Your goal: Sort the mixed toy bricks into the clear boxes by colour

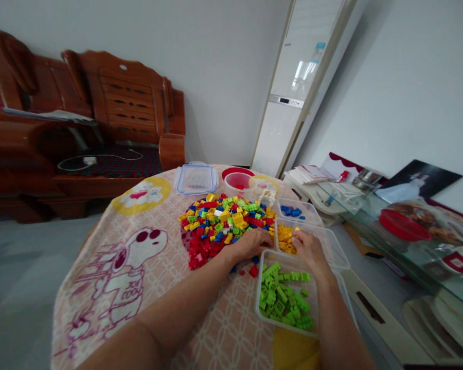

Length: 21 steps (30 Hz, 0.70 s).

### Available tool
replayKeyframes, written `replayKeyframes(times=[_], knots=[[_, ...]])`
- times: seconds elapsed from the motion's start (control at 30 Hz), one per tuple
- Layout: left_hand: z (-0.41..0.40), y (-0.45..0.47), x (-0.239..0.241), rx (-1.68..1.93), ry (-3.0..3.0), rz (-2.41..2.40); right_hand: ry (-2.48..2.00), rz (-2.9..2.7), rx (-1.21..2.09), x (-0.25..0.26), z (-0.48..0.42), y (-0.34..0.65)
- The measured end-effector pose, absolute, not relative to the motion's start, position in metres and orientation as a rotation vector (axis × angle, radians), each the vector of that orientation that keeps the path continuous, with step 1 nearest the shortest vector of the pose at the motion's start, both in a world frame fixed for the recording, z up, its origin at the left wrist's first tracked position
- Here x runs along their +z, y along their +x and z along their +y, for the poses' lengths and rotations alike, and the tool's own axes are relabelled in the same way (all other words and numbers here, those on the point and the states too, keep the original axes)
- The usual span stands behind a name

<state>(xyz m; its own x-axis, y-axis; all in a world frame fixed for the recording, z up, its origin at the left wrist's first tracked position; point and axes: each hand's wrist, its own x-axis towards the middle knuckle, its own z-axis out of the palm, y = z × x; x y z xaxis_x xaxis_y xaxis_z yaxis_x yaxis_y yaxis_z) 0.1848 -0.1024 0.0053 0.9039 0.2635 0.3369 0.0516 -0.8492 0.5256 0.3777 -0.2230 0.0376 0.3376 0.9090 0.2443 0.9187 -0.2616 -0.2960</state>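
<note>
A heap of mixed coloured bricks (224, 221) lies on the cloth-covered table (139, 267). My left hand (251, 243) rests palm down at the heap's near right edge, fingers curled over bricks; what it grips is hidden. My right hand (308, 247) reaches over the clear box of yellow bricks (284, 239), fingers bent down into it. A clear box of green bricks (283, 300) stands just below both hands. A box with a few blue bricks (293, 211) sits behind the yellow one.
A round clear tub with a red lid (238, 181) and a flat clear lid (196, 179) stand behind the heap. A wooden sofa (81, 118) is at left, a tall white air conditioner (293, 97) behind, and a glass shelf (409, 226) with dishes at right.
</note>
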Motion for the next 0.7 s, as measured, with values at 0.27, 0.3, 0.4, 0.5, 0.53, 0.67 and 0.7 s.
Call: replayKeyframes(times=[0.27, 0.3, 0.4, 0.5, 0.53, 0.67, 0.7], knots=[[-0.1044, 0.1844, 0.0058, 0.553, 2.619, 0.209, -2.244, -1.609, -0.051, 0.0393, -0.2233, 0.3764], [-0.1049, 0.1841, 0.0063, 0.551, 2.627, 0.216, -2.245, -1.611, -0.046, 0.0393, -0.2233, 0.3764], [-0.1062, 0.1835, 0.0073, 0.533, 2.643, 0.222, -2.243, -1.619, -0.029, 0.0395, -0.2233, 0.3768], [-0.1061, 0.1834, 0.0069, 0.515, 2.631, 0.22, -2.244, -1.615, -0.026, 0.039, -0.223, 0.3773], [-0.1058, 0.1834, 0.0067, 0.518, 2.618, 0.224, -2.245, -1.612, -0.028, 0.0385, -0.2228, 0.3776], [-0.104, 0.1826, 0.0072, 0.596, 2.51, 0.266, -2.242, -1.603, -0.045, 0.0352, -0.2224, 0.3789], [-0.1037, 0.1823, 0.0082, 0.629, 2.47, 0.299, -2.239, -1.603, -0.049, 0.0344, -0.2223, 0.3792]])
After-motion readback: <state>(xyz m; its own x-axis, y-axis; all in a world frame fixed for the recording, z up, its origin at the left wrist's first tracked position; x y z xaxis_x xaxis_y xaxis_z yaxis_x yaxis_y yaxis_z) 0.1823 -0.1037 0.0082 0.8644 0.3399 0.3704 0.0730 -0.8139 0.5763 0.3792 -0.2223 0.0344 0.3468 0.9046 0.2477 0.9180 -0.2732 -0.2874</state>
